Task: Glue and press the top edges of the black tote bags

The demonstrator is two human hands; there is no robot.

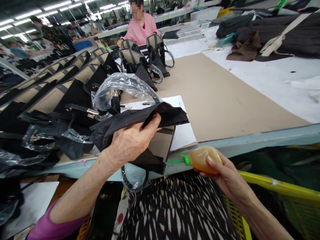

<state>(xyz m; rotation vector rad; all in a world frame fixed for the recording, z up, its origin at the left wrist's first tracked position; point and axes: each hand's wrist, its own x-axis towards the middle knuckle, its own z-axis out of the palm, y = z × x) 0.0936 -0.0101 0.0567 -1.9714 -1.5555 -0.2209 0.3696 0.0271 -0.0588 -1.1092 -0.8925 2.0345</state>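
Note:
My left hand (132, 141) is closed on the black lining (147, 115) of a handbag, thumb on top, lifting the cloth. The bag's tan base panel (160, 143) lies below, over the table edge. One of its handles, wrapped in clear plastic (125, 86), arches behind the lining; another hangs below the edge. In my right hand (222, 170) is a soft squeeze bottle (203, 159) of amber liquid, lying on its side. Its thin green nozzle (175, 162) points left, close to the bag's lower corner; whether it touches is unclear.
Rows of black and tan handbags (72, 86) fill the table's left side. Tan board (225, 96) covers the middle. Dark fabric (282, 36) is piled at the back right. Across the table sits a person in pink (142, 28). A yellow basket (282, 185) stands at lower right.

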